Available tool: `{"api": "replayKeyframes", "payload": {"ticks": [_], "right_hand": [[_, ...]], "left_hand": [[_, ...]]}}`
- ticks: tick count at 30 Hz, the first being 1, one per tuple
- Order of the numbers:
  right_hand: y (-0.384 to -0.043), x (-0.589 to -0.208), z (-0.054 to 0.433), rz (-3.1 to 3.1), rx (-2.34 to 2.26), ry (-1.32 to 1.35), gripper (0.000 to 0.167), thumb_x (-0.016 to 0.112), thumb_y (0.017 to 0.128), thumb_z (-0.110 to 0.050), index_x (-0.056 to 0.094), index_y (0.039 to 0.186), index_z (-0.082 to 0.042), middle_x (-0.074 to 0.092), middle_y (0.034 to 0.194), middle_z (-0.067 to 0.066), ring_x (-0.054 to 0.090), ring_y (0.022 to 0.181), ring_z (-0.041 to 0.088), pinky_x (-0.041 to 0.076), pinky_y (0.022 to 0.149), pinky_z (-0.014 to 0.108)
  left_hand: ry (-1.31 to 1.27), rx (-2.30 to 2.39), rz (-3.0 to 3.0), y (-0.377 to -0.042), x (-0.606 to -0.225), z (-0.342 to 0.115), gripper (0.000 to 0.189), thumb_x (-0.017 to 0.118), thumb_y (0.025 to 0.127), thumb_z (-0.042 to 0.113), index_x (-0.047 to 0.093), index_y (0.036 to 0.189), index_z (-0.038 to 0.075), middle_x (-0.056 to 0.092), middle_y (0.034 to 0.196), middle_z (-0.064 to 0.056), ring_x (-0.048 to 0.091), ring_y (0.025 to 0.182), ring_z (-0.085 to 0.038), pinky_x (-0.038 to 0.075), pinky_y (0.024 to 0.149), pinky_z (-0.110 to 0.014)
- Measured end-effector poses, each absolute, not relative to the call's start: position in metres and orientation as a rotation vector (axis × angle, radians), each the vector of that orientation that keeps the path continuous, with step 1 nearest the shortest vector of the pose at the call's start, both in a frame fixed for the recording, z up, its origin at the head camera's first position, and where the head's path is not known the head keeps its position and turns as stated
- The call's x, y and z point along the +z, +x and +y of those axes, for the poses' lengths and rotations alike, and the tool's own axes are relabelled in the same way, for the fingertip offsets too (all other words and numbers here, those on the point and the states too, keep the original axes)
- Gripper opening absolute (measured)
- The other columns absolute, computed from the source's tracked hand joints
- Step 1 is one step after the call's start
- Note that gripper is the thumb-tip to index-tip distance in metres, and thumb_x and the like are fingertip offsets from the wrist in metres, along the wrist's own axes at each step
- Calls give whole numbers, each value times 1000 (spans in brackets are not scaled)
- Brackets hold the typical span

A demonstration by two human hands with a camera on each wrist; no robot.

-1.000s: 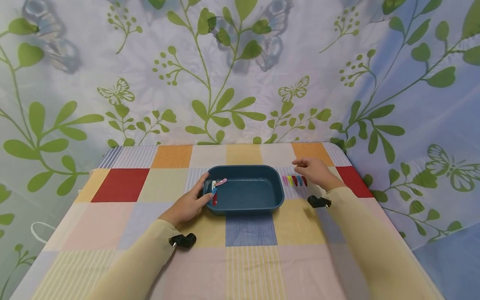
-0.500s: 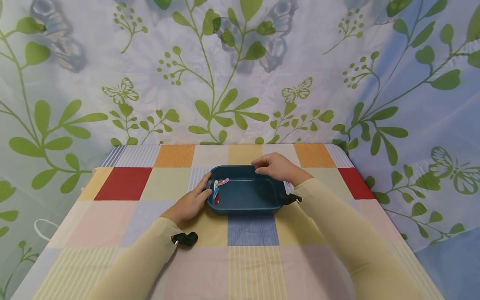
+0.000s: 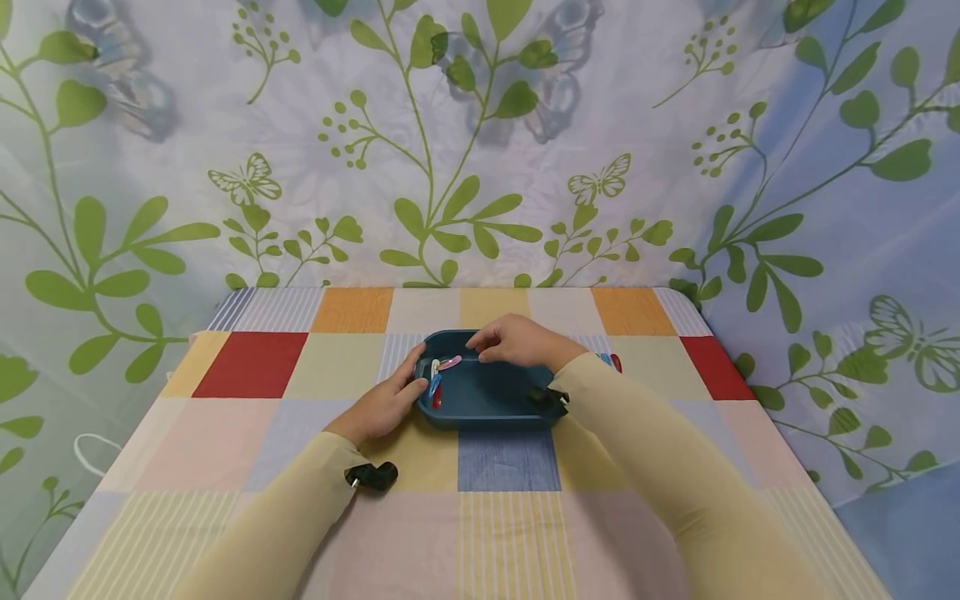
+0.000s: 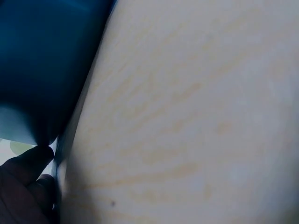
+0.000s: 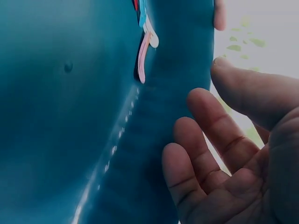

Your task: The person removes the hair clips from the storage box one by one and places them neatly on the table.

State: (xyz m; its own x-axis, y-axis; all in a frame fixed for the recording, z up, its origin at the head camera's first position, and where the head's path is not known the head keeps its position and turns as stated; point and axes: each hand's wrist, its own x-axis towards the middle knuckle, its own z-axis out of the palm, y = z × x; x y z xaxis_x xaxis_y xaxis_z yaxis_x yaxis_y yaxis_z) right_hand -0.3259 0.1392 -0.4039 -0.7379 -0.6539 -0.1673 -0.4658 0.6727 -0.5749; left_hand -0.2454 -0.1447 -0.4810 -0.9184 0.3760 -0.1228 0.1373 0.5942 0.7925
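A dark blue tray (image 3: 491,422) sits on the patchwork tablecloth. My left hand (image 3: 377,408) holds its left end, thumb at the rim and fingers along the outer wall; dark fingertips (image 4: 42,156) show against it in the left wrist view. Inside, by that end, lie several hair clips: a pink clip (image 3: 450,362), a white clip (image 5: 153,39), a blue clip (image 3: 434,385) and a red clip (image 3: 437,398). Over the tray hovers my right hand (image 3: 521,342), fingers loosely bent. Nothing shows between its thumb and fingers (image 5: 177,163) in the right wrist view.
Just right of the tray, another red clip (image 3: 617,362) and a blue clip (image 3: 604,358) peek out past my right sleeve (image 3: 637,433), which hides the spot beside them. A leaf-patterned curtain (image 3: 480,150) hangs behind the table.
My right hand has moved left, from above the row of clips on the cloth to over the tray. The left hand stays on the tray's left end.
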Motion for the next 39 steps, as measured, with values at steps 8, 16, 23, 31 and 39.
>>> {"api": "replayKeyframes", "payload": {"ticks": [8,16,23,31,39], "right_hand": [[-327,-408,119,2466,-640,-951,34,70,102,-14,73,135,-11,76,128,10,71,117,20,57,101,37],[-331,-417,102,2381,-625,-983,33,70,101,-11,75,134,-13,78,126,6,73,110,14,58,96,31],[-333,-427,87,2328,-541,-1048,32,71,100,-9,76,131,-14,80,117,0,71,103,8,57,95,28],[-336,-441,75,2249,-472,-1127,33,72,98,-7,77,129,-15,80,115,-2,68,102,4,55,94,24],[-336,-446,72,2255,-433,-1119,31,71,97,-6,79,126,-15,79,118,-5,63,107,5,52,97,22]], "left_hand": [[426,1253,2528,-246,-482,-146,67,40,113,43,3,169,44,23,175,-10,29,159,-42,21,126,-67],[408,1253,2514,-246,-482,-146,66,39,113,45,3,169,45,20,176,-8,26,160,-40,20,127,-67],[423,1267,2509,-247,-485,-147,66,39,114,44,3,169,44,20,176,-7,26,160,-39,20,128,-65],[439,1280,2520,-246,-485,-146,65,39,114,43,5,169,43,22,176,-9,28,159,-38,23,128,-62],[446,1297,2503,-247,-482,-145,66,40,114,41,5,169,42,27,174,-12,29,159,-37,22,128,-62]]}}
